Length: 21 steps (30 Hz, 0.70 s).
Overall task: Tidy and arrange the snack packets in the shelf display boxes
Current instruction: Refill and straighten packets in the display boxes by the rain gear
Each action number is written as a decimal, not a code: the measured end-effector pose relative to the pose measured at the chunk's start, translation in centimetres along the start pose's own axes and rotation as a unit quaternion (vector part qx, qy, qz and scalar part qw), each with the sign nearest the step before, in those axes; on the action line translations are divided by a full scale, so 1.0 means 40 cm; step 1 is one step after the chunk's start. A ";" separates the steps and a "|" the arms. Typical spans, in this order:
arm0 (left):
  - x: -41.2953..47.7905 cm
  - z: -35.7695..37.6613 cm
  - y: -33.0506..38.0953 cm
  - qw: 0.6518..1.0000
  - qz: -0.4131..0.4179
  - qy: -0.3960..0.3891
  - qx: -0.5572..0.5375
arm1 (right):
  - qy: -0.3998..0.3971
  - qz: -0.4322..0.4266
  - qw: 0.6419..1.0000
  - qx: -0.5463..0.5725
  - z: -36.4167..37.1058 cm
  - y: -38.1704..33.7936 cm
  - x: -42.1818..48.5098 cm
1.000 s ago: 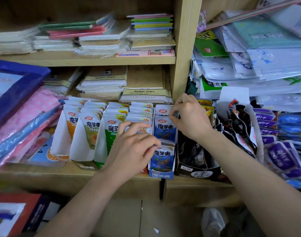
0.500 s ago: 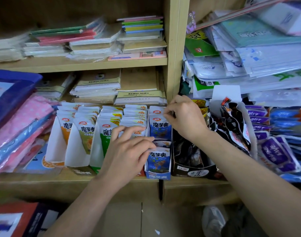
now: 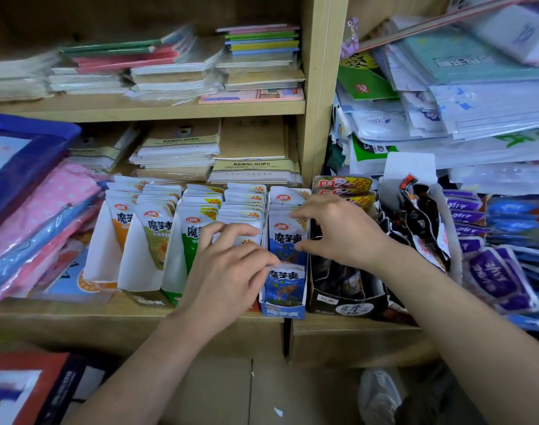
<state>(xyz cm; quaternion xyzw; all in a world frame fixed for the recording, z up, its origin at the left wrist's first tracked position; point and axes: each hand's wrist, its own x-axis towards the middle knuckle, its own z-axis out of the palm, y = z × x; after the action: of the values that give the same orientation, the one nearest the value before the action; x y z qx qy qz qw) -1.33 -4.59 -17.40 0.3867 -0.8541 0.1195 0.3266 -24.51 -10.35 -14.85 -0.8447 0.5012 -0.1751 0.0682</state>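
Note:
Several white display boxes of snack packets stand side by side on the wooden shelf (image 3: pixel 62 311). The blue box (image 3: pixel 282 311) holds blue packets (image 3: pixel 285 234); a low front packet (image 3: pixel 282 283) leans forward in it. My right hand (image 3: pixel 338 231) pinches the upright blue packets between thumb and fingers at their right edge. My left hand (image 3: pixel 231 268) rests with curled fingers over the packets of the neighbouring box (image 3: pixel 243 216), its fingertips touching the top of the low front blue packet. Green (image 3: pixel 191 231) and orange (image 3: pixel 121 222) packet boxes stand further left.
A black box (image 3: pixel 347 302) of dark packets sits right of the blue one, then a white box of black packets (image 3: pixel 421 216) and loose purple packets (image 3: pixel 488 271). Notebooks are stacked behind and above. Pink and blue wrapped goods (image 3: pixel 32 216) crowd the left.
My right hand has come forward from the back of the blue box to its front upright packets. My left hand stays on the neighbouring packets, its fingers more curled.

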 end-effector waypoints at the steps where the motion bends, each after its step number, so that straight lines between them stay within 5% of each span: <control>1: 0.002 0.000 0.001 1.000 -0.001 0.002 0.000 | 0.017 0.007 1.000 -0.010 0.003 -0.002 0.002; 7: 0.023 0.009 -0.005 1.000 -0.015 -0.004 0.027 | 0.067 0.046 0.996 -0.034 0.021 -0.010 0.026; 15: 0.111 0.043 -0.024 0.995 -0.079 0.005 0.057 | 0.051 0.037 0.985 0.162 -0.015 0.016 0.019; 21: 0.166 0.091 -0.027 0.986 -0.121 -0.035 0.108 | 0.078 0.011 0.992 0.100 0.010 0.022 -0.002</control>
<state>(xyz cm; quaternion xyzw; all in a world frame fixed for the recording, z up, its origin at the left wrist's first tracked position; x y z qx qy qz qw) -5.45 -10.84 -15.87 0.5247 -0.7936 0.1574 0.2648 -25.12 -10.72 -15.51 -0.8116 0.4944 -0.2893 0.1151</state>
